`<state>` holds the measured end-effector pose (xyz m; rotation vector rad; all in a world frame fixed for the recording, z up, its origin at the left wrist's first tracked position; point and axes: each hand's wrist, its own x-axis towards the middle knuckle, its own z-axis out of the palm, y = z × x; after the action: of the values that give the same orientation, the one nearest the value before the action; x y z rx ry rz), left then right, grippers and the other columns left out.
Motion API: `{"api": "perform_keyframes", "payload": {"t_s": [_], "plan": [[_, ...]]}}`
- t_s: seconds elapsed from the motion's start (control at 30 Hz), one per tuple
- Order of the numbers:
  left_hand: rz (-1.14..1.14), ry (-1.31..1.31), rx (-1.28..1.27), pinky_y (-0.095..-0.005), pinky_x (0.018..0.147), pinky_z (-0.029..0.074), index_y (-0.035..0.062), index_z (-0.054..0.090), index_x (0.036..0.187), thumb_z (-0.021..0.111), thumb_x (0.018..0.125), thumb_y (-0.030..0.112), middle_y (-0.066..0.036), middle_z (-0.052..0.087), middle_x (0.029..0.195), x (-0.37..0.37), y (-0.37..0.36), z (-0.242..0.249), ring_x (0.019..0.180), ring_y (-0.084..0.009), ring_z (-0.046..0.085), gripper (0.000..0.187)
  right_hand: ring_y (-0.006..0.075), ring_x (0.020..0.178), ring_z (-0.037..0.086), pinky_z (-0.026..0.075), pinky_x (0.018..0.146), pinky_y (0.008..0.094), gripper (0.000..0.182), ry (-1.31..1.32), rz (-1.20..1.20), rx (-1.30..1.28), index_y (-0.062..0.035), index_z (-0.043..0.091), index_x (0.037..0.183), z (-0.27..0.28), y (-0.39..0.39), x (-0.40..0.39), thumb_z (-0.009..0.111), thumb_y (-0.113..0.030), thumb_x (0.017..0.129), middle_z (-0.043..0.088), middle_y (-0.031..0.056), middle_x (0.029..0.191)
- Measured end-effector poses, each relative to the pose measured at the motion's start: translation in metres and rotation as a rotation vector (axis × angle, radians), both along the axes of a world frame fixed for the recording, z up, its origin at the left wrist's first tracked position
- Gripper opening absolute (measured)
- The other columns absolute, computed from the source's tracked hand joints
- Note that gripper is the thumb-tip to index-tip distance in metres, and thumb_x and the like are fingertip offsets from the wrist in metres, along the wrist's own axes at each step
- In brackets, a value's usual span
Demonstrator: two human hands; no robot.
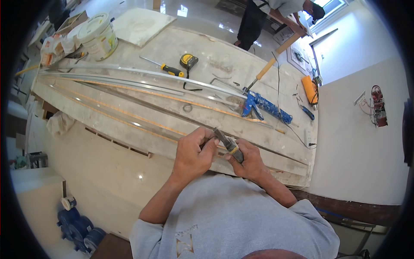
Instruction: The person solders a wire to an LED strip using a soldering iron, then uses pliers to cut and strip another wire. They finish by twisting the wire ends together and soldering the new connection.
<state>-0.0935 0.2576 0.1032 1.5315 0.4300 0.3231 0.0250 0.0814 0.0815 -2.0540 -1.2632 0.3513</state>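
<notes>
My right hand is closed around a dark grey hand tool with a yellowish band, whose exact kind I cannot make out. Its narrow dark end points up and left, toward my left hand. The fingers of that left hand are pinched together beside the tool's end; what they hold, if anything, is hidden. Just beyond both hands, long thin metal strips with orange edges lie along the workbench. A blue caulking gun rests on the bench past my right hand.
A yellow tape measure, a screwdriver, a wooden-handled tool, an orange power tool and a blue-handled cutter lie on the bench. A white bucket stands far left. Another person bends over a table behind. Cables trail at right.
</notes>
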Motion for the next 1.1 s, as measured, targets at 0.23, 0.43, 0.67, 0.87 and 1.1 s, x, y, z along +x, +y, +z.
{"api": "perform_keyframes", "payload": {"t_s": [0.23, 0.43, 0.67, 0.87, 1.1], "plan": [[0.152, -0.131, -0.379, -0.0223, 0.048, 0.024, 0.0017, 0.056, 0.083, 0.059, 0.094, 0.006, 0.007, 0.042, 0.062, 0.011, 0.015, 0.003, 0.053, -0.0016, 0.032, 0.012, 0.0385, 0.076, 0.060, 0.051, 0.066, 0.0427, 0.021, -0.109, 0.068, 0.161, 0.0008, 0.060, 0.088, 0.000, 0.040, 0.029, 0.074, -0.007, 0.073, 0.059, 0.0182, 0.086], [0.253, -0.131, -0.193, -0.0214, 0.048, 0.029, 0.0019, 0.060, 0.086, 0.065, 0.091, 0.005, 0.007, 0.048, 0.062, 0.000, 0.022, 0.004, 0.054, -0.0013, 0.037, 0.008, 0.0417, 0.079, 0.062, 0.051, 0.071, 0.0491, 0.018, -0.081, 0.109, 0.149, -0.0001, 0.061, 0.085, -0.007, 0.066, 0.042, 0.072, -0.013, 0.079, 0.061, 0.0206, 0.085], [0.327, -0.147, -0.314, -0.0233, 0.051, 0.033, -0.0032, 0.061, 0.100, 0.060, 0.095, 0.008, 0.002, 0.051, 0.067, 0.012, 0.044, -0.009, 0.055, -0.0056, 0.041, 0.012, 0.0413, 0.075, 0.062, 0.048, 0.068, 0.0467, 0.020, -0.141, 0.062, 0.019, -0.0001, 0.065, 0.081, 0.001, 0.091, 0.103, 0.072, -0.019, 0.082, 0.061, 0.0207, 0.076], [0.256, -0.240, -0.361, -0.0219, 0.055, 0.036, -0.0039, 0.062, 0.101, 0.057, 0.095, 0.004, 0.001, 0.054, 0.069, 0.023, 0.054, -0.007, 0.060, -0.0054, 0.045, 0.011, 0.0418, 0.096, 0.064, 0.052, 0.083, 0.0476, 0.045, -0.331, -0.201, -0.444, -0.0007, 0.071, 0.096, -0.033, 0.181, 0.212, 0.065, -0.045, 0.089, 0.062, 0.0243, 0.099], [0.286, -0.206, -0.287, -0.0224, 0.057, 0.039, -0.0041, 0.061, 0.104, 0.056, 0.094, 0.002, -0.002, 0.058, 0.072, 0.027, 0.062, -0.004, 0.062, -0.0073, 0.050, 0.013, 0.0387, 0.114, 0.056, 0.050, 0.092, 0.0483, 0.052, -0.480, -0.036, -0.596, -0.0021, 0.070, 0.106, -0.078, 0.226, 0.298, 0.068, -0.050, 0.086, 0.056, 0.0240, 0.117]]}}
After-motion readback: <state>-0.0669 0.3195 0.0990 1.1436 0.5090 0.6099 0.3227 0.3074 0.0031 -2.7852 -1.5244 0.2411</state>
